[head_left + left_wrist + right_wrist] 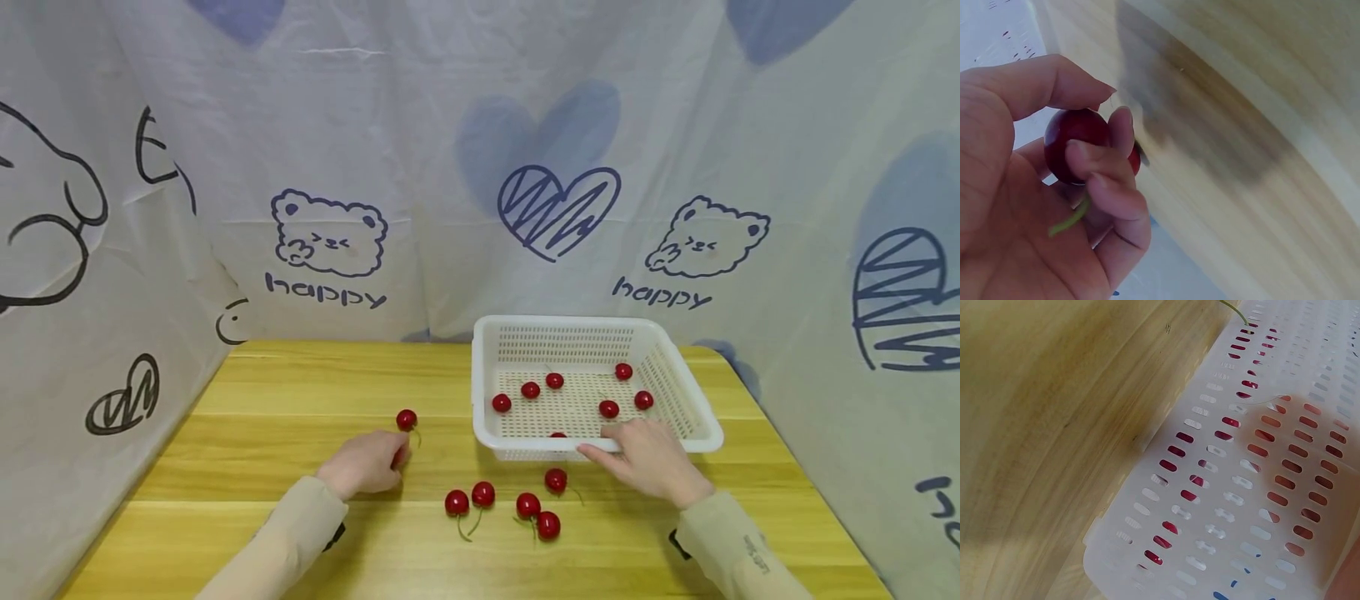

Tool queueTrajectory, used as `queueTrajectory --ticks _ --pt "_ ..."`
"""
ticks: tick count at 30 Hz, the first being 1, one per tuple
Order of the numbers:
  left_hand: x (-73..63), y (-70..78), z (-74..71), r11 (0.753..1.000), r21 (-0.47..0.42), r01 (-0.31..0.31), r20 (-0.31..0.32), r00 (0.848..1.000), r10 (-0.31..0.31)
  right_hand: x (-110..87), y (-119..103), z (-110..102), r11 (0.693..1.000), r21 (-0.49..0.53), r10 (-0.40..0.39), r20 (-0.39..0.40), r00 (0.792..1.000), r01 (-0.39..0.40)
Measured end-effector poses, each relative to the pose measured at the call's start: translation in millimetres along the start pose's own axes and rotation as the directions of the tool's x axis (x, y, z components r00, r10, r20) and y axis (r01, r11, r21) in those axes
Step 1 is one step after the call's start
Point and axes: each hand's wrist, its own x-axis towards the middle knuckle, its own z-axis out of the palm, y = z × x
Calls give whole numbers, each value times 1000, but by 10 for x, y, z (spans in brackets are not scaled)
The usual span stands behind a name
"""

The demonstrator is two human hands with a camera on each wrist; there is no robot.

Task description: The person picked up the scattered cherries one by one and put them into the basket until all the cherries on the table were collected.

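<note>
My left hand (367, 464) is low over the table, left of the basket, with fingers curled around a red cherry (1077, 145). The cherry's green stem (1069, 220) sticks out toward the palm. A second red cherry (1135, 160) shows partly behind the fingertips. In the head view, a loose cherry (407, 419) with a stem lies just beyond that hand. My right hand (651, 460) grips the near rim of a white perforated basket (486, 383). Its fingers reach inside and show through the slots in the right wrist view. Several cherries (609, 409) lie spread inside the basket.
On the table (300, 392), in front of the basket, lie several more stemmed cherries: a pair (457, 502) toward the left, two touching cherries (528, 505), and one (556, 480) near the basket wall. A printed white cloth (442, 250) hangs behind the table and along both sides.
</note>
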Motion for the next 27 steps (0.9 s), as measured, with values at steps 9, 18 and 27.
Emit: queueTrajectory --ticks 9,18,27 --pt "48 45 -73 996 7 -84 -51 995 84 -10 12 7 1000 -2 10 10 1000 -10" --pt "166 217 -274 989 46 -140 -103 984 144 -11 15 14 1000 -3 -20 -8 1000 20" --pt "343 483 -483 980 84 -178 -127 974 188 -4 16 17 1000 6 -28 -11 1000 28"
